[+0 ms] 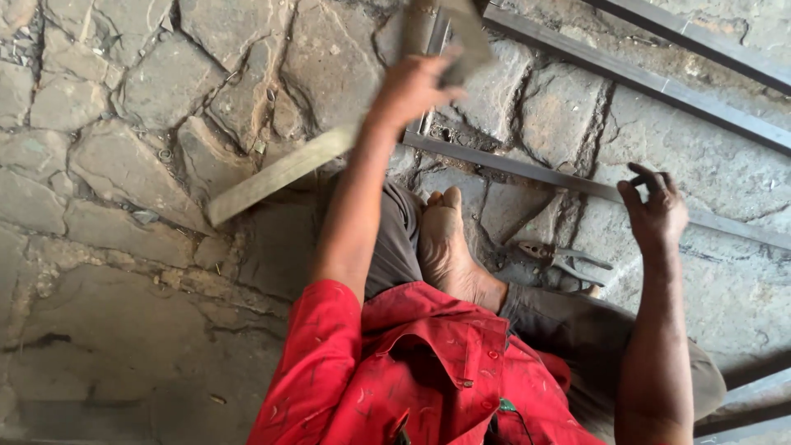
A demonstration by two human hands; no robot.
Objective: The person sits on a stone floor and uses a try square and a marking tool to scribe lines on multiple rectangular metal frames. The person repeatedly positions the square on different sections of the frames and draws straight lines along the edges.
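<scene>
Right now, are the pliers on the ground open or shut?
Open. The pliers lie flat on the stone floor beside the bare foot, handles spread apart; neither hand touches them.
</scene>
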